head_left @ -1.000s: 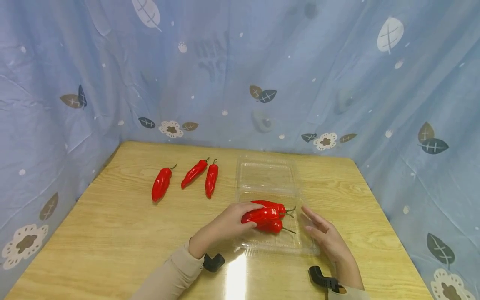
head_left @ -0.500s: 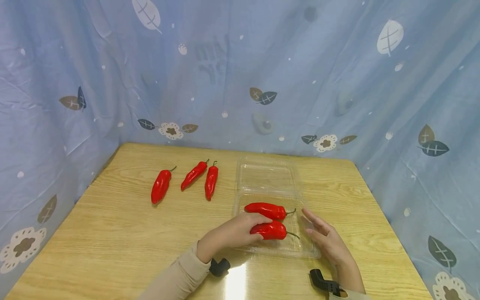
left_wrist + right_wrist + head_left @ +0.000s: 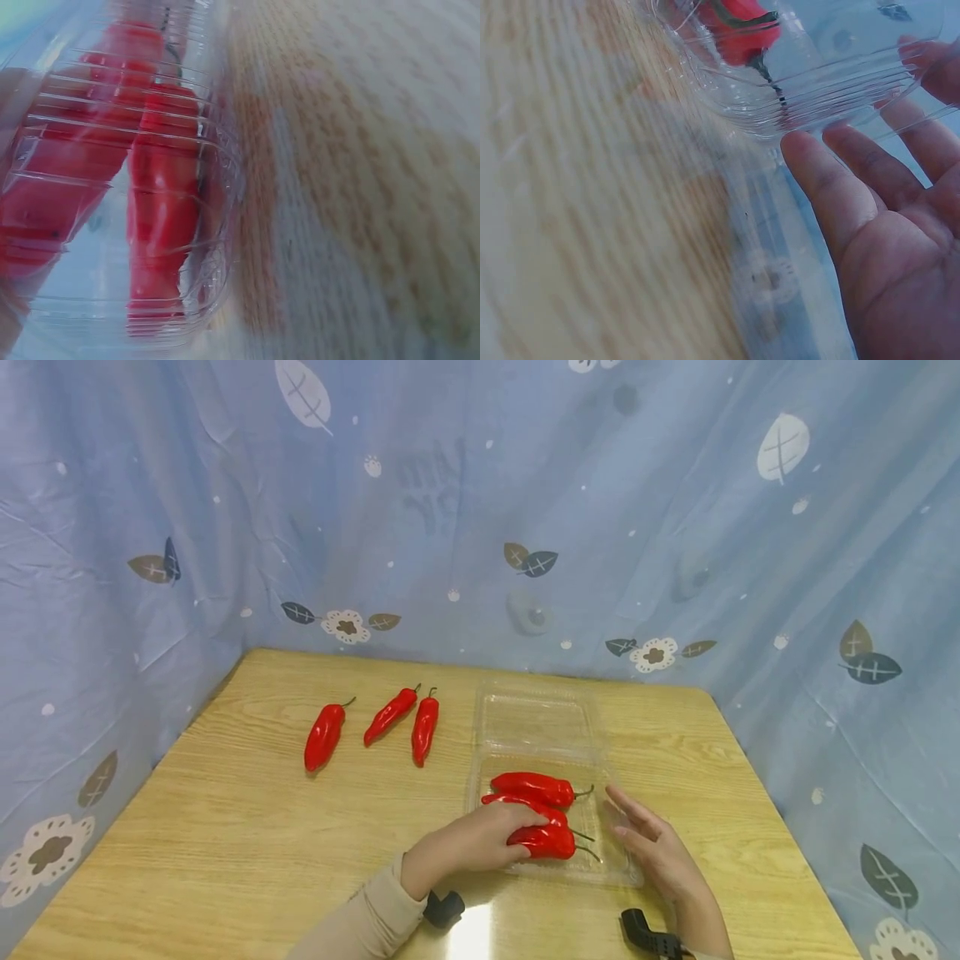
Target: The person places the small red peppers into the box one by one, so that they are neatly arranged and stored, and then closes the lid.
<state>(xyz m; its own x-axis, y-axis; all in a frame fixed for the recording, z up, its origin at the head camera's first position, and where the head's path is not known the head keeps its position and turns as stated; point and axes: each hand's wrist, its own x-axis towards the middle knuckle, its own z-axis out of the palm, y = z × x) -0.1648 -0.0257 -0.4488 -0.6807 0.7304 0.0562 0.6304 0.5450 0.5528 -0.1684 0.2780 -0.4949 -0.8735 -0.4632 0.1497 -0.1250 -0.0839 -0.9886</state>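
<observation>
Inside the front half of an open clear plastic box [image 3: 600,877] lie three red peppers, stems to the right. My left hand [image 3: 480,839] grips the nearest red pepper [image 3: 551,843], its fingers also over the middle pepper [image 3: 555,816]. The far pepper [image 3: 532,787] lies along the hinge side. In the left wrist view, red peppers [image 3: 161,202] show through the ribbed box wall [image 3: 112,184]. My right hand [image 3: 663,852], fingers extended, is at the box's right side; in the right wrist view the fingertips of my right hand [image 3: 885,217] touch the clear wall [image 3: 817,109].
Three more red peppers lie on the wooden table left of the box: one at the far left [image 3: 325,737], one slanted [image 3: 390,716] and one beside it [image 3: 424,729]. The clear lid [image 3: 536,718] lies folded back. A patterned blue curtain [image 3: 450,527] stands behind the table.
My left hand has moved toward the near side of the box with the nearest pepper, and the peppers there now lie more spread out. My right hand has barely moved.
</observation>
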